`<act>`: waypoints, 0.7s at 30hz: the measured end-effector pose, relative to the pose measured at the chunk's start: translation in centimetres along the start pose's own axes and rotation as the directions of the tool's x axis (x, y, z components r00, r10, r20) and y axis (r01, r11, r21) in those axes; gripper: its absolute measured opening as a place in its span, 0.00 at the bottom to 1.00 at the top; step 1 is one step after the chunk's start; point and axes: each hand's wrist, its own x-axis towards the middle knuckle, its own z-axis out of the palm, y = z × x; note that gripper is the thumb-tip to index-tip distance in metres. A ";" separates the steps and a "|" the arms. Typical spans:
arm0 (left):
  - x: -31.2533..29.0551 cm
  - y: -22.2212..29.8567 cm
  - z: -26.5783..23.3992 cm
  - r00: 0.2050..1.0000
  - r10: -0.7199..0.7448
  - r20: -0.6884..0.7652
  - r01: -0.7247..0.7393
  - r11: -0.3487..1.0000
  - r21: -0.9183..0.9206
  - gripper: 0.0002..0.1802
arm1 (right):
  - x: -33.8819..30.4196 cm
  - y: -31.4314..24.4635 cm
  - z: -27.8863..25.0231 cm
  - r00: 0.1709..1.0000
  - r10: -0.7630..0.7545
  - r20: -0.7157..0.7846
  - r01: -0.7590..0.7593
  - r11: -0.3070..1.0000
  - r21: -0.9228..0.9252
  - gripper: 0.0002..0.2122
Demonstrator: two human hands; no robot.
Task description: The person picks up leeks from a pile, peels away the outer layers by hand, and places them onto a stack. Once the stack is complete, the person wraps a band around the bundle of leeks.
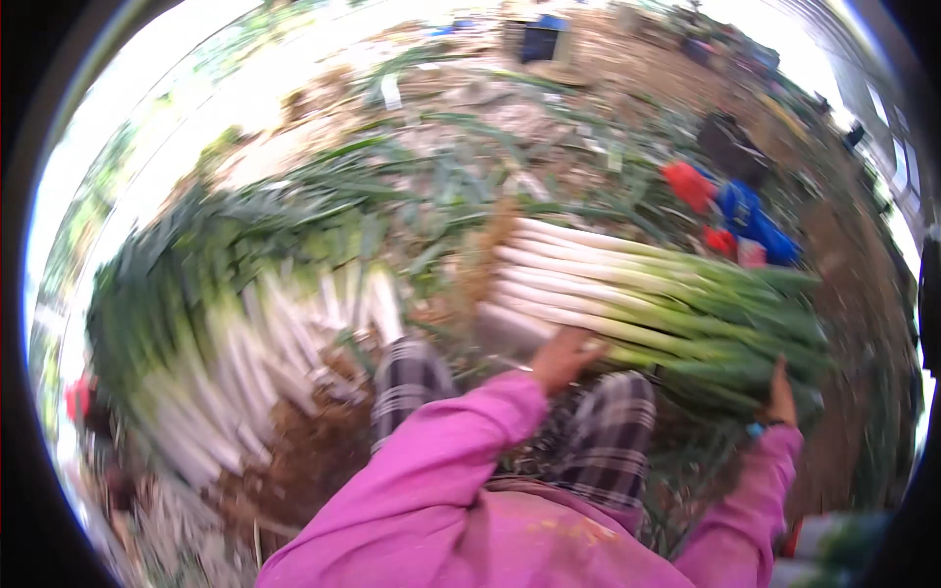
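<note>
A bundle of leeks lies in front of my knees on the right, white root ends to the left and green leaves to the right. My left hand is closed on the bundle's near side, by the white stalks. A broad pale-grey flat shape lies beside it under the root ends; blur hides what it is. At the leafy end my right hand grips the bundle from the near right side, part of its fingers hidden by the leaves.
A large heap of leeks, roots toward me, spreads on the left. Cut green leaves litter the ground beyond. Red and blue items lie past the bundle. A dark-blue container stands far off. My plaid-covered knees are close by.
</note>
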 end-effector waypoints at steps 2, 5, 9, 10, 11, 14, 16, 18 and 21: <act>-1.0 -0.6 0.2 1.000 -0.020 0.013 0.020 1.000 -0.022 0.38 | 1.7 0.8 -0.1 0.991 -0.125 0.046 0.126 0.992 -0.006 0.35; 0.7 0.8 0.2 0.999 -0.028 0.029 0.029 0.999 -0.023 0.41 | 4.0 -3.1 -10.2 0.970 -0.225 0.095 0.221 0.642 -0.734 0.29; -1.1 0.0 -0.1 0.997 -0.081 -0.012 0.081 0.997 0.019 0.33 | 2.5 -5.8 -10.2 0.940 -0.319 -0.123 -0.228 -0.315 -0.922 0.29; -2.0 -0.5 0.2 0.993 -0.109 -0.041 0.110 0.993 0.033 0.32 | 0.8 -6.2 -7.2 0.887 -0.451 -0.100 -0.289 -0.373 -0.882 0.28; -2.9 -0.9 0.4 0.989 -0.142 -0.039 0.144 0.989 0.042 0.31 | -1.3 -6.3 -3.5 0.810 -0.584 -0.042 -0.342 -0.413 -0.844 0.26; -1.5 -0.1 -0.7 0.977 -0.052 -0.205 0.071 0.994 0.083 0.25 | -8.1 -4.3 3.5 0.537 -0.813 0.225 -0.256 -0.411 -0.875 0.22; 3.2 0.9 -6.3 0.961 -0.211 0.179 0.209 0.977 0.029 0.20 | -9.5 0.4 6.4 0.455 -0.792 0.406 0.023 -0.446 -0.895 0.20; 1.9 -0.8 -14.0 0.899 -0.365 0.243 0.385 0.922 -0.039 0.10 | -8.4 7.0 9.0 0.465 -0.717 0.519 0.280 -0.437 -0.855 0.23; -8.5 -8.0 -26.1 0.734 -0.521 -0.436 0.602 0.796 0.063 0.14 | -5.3 12.5 9.7 0.457 -0.653 0.604 0.349 -0.493 -0.797 0.27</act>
